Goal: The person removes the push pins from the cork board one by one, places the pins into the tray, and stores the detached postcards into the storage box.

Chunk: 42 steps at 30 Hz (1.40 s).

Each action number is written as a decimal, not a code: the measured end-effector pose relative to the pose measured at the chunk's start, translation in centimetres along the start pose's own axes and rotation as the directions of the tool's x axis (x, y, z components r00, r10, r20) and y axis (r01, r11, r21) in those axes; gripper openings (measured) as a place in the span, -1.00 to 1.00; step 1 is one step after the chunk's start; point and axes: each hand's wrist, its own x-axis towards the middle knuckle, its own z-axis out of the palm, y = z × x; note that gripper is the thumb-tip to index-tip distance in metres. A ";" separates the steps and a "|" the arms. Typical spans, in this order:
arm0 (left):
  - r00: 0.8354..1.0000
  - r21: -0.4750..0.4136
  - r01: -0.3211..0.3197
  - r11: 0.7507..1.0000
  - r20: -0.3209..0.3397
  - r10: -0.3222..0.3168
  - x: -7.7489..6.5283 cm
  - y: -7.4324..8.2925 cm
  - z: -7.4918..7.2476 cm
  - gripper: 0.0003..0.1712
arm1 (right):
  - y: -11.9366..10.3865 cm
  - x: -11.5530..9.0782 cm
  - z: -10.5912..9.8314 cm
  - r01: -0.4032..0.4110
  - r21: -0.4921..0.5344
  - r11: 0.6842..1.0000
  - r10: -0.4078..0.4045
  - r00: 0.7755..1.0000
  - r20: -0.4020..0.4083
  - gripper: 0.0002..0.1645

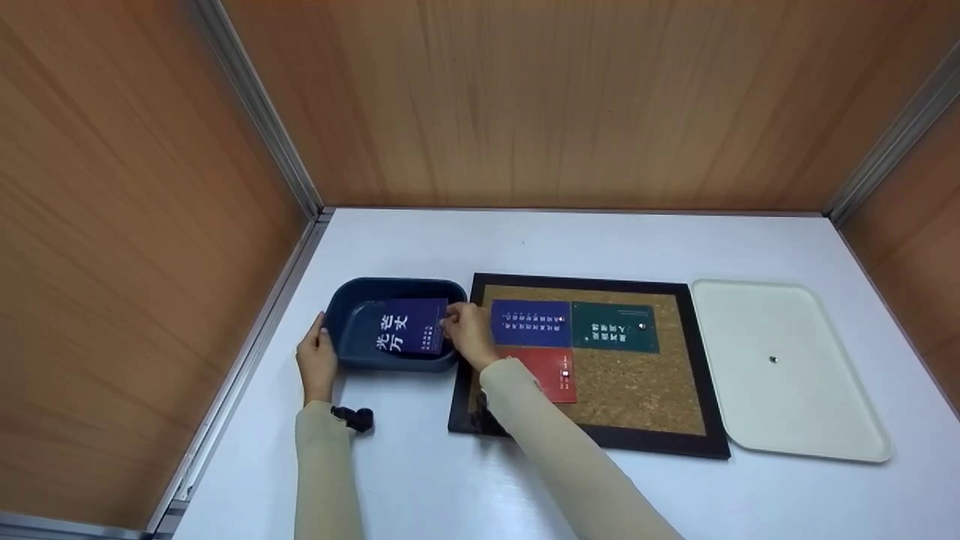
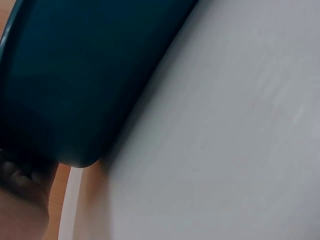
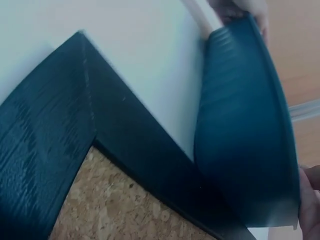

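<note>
At the left of the table sits a dark blue plastic basin [image 1: 405, 364]. My left hand [image 1: 317, 360] grips its left end, fingers at the rim; the left wrist view shows that hand [image 2: 22, 200] beside the basin's corner. Over the basin's right half, my right hand [image 1: 469, 330] pinches the right edge of a purple card [image 1: 412, 326] printed with white characters. The right wrist view catches the basin's outer wall [image 3: 245, 125] and part of the right hand [image 3: 310, 205] at its rim; the card is hidden there.
Right of the basin lies a black-framed cork board [image 1: 637, 394]. Pinned on it are a purple card [image 1: 529, 322], a green card [image 1: 615, 328] and a red card [image 1: 551, 375], the last partly behind my right forearm. A white tray [image 1: 795, 397] with a small pin [image 1: 773, 359] stands farther right.
</note>
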 end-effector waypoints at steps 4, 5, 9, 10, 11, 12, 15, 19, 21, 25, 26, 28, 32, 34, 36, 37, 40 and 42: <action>1.000 -0.010 -0.005 1.000 0.006 0.005 0.1 -0.1 0.1 -0.50 | 0.2 -0.1 0.1 0.025 -0.055 0.998 -0.026 0.999 -0.028 -0.70; 1.000 -0.013 -0.006 1.000 0.009 0.006 0.1 -0.1 0.1 -0.50 | 0.2 -0.1 0.1 0.027 -0.066 0.997 -0.030 0.999 -0.033 -0.70; 1.000 -0.018 -0.003 1.000 0.015 0.003 0.1 -0.2 0.1 -0.50 | 0.3 -0.2 0.1 0.046 -0.092 0.995 -0.050 0.998 -0.037 -0.70; 1.000 -0.020 -0.003 1.000 0.014 0.003 0.0 -0.2 0.1 -0.50 | 0.3 -0.2 0.1 0.052 -0.092 0.994 -0.055 0.998 -0.032 -0.70; 1.000 -0.017 -0.004 1.000 0.011 0.004 0.0 -0.1 0.1 -0.50 | 0.3 -0.1 0.0 0.058 -0.090 0.994 -0.061 0.998 -0.026 -0.70; 1.000 -0.014 -0.005 1.000 0.007 0.005 0.0 -0.1 0.1 -0.51 | 0.4 -0.2 0.0 0.060 -0.086 0.994 -0.062 0.998 -0.019 -0.70; 1.000 -0.017 -0.002 1.000 0.001 0.002 0.0 -0.2 0.0 -0.51 | 0.3 -0.1 0.1 0.058 -0.078 0.995 -0.058 0.998 0.002 -0.68; 1.000 -0.018 0.002 1.000 0.010 -0.002 -0.1 -0.1 0.0 -0.50 | 0.4 -0.1 0.1 0.053 -0.083 0.995 -0.053 0.999 0.004 -0.67; 1.000 -0.016 0.000 1.000 0.011 0.000 -0.1 -0.1 0.0 -0.50 | 0.4 -0.1 0.1 0.060 -0.087 0.994 -0.060 0.998 -0.004 -0.66; 1.000 -0.016 -0.008 1.000 0.010 0.008 0.0 0.0 0.0 -0.51 | 0.4 0.0 0.2 0.078 -0.116 0.990 -0.080 0.997 -0.014 -0.69; 1.000 -0.016 -0.010 1.000 0.009 0.010 0.0 0.0 0.0 -0.51 | 0.4 0.0 0.2 0.079 -0.120 0.990 -0.081 0.997 -0.013 -0.68; 1.000 -0.018 -0.011 1.000 0.012 0.011 0.1 -0.1 0.0 -0.50 | 0.3 0.1 0.1 0.077 -0.131 0.988 -0.078 0.997 -0.008 -0.67; 1.000 -0.021 -0.012 1.000 0.008 0.013 0.2 0.0 0.0 -0.50 | 0.1 0.3 0.1 0.069 -0.140 0.988 -0.070 0.998 0.000 -0.64; 1.000 -0.021 -0.008 1.000 0.010 0.008 0.2 0.0 0.0 -0.50 | 0.0 0.3 0.1 0.066 -0.138 0.988 -0.067 0.998 0.002 -0.64; 1.000 -0.022 -0.002 1.000 0.011 0.002 0.1 0.1 0.0 -0.50 | 0.0 0.2 0.0 0.065 -0.136 0.988 -0.065 0.998 0.006 -0.64; 1.000 -0.024 0.001 1.000 0.013 0.000 0.1 0.1 0.0 -0.50 | 0.0 0.2 0.0 0.066 -0.138 0.988 -0.066 0.998 0.008 -0.64; 1.000 -0.026 0.009 1.000 0.017 -0.008 0.0 0.1 -0.1 -0.50 | -0.1 0.1 0.0 0.079 -0.160 0.984 -0.078 0.997 0.014 -0.72; 1.000 -0.026 0.010 1.000 0.016 -0.010 0.0 0.0 -0.1 -0.50 | -0.1 0.1 0.0 0.089 -0.177 0.980 -0.088 0.996 0.014 -0.77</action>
